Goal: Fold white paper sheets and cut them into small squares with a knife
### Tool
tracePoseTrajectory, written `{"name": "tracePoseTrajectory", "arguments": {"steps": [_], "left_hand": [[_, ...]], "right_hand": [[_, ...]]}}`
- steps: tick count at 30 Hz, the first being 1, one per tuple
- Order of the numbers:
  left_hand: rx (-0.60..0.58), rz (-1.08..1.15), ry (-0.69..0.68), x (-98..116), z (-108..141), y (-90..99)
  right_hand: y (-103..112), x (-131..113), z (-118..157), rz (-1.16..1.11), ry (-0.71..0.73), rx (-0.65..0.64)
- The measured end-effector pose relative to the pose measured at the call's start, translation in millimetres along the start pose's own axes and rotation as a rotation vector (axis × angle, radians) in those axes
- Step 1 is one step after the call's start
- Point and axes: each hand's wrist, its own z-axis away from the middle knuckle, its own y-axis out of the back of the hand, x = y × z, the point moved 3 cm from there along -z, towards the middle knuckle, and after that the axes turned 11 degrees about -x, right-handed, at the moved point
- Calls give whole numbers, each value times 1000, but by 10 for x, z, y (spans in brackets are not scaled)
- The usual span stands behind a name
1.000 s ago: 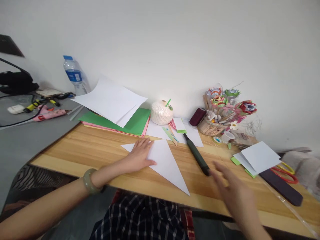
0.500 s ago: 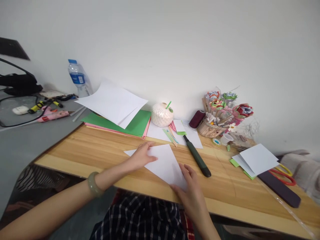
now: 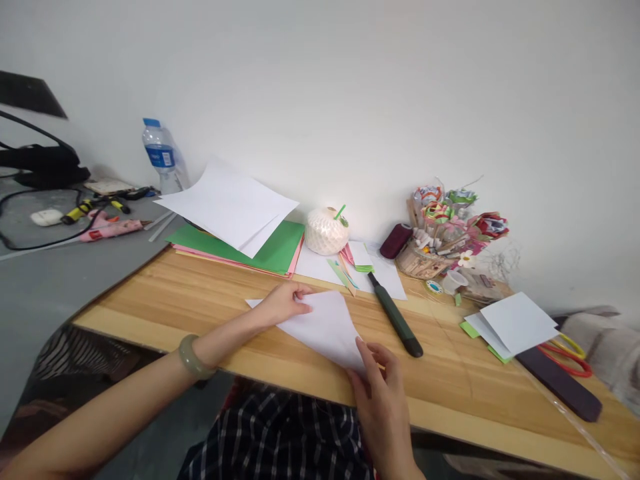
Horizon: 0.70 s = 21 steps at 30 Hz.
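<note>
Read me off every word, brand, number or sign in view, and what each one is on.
No text is clear enough to quote.
Bottle: white print on its blue label, too small and blurred to read.
Pink glue gun: small red patch; any lettering there is too small to make out.
White sheet near the table's front edge: no print shows.
Dark green tool: none that I can make out.

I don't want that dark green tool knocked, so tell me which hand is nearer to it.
Right. The right hand is just left of the dark green tool's near end, not touching it; the left hand is farther off to its left, at the white paper.
</note>
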Motion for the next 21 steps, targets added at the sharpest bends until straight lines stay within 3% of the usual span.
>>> {"name": "tracePoseTrajectory", "arguments": {"steps": [3,5,7,10,13,15,18,21], "left_hand": [[75,-56,-56,125,137,31],[117,-152,-214,325,290,45],[23,-322,-455,570,458,10],[-204,-497,-585,776,619,-58],[-299,-537,-560,753,638,-71],[-309,-502,-475,657,607,-48],[-306,-386,-273,497,573,33],[-345,-291,-150,390,605,127]], "right_hand": [[-8,9,58,18,73,39],[-9,28,113,22,130,36],[21,31,158,20,193,15],[118,-27,185,24,347,-88],[215,-119,179,46,517,-207],[244,-156,166,54,556,-237],[215,-167,159,1,530,-259],[149,-134,170,-160,425,-377]]}}
